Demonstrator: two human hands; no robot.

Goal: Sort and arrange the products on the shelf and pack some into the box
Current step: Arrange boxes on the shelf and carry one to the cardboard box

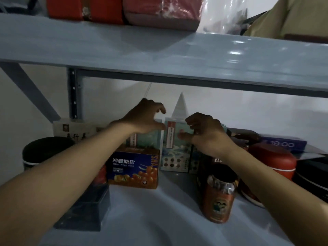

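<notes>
the scene is dim with a cool bluish cast. light comes from above: the upper shelf (pixel 159 48) carries soft white glare patches toward its right end and throws the bay beneath it into shade. the left hand (pixel 147 116) and right hand (pixel 205 134) turn dark deep under it, while the forearms nearer the camera are brighter. the lower shelf (pixel 156 210) has a pale sheen in its middle. everything is slightly soft; print on the blue and orange carton (pixel 134 167) is only partly legible, and the jar (pixel 220 194) looks smeared. wide-angle distortion bends the shelf edges, and the corners blur most.
</notes>
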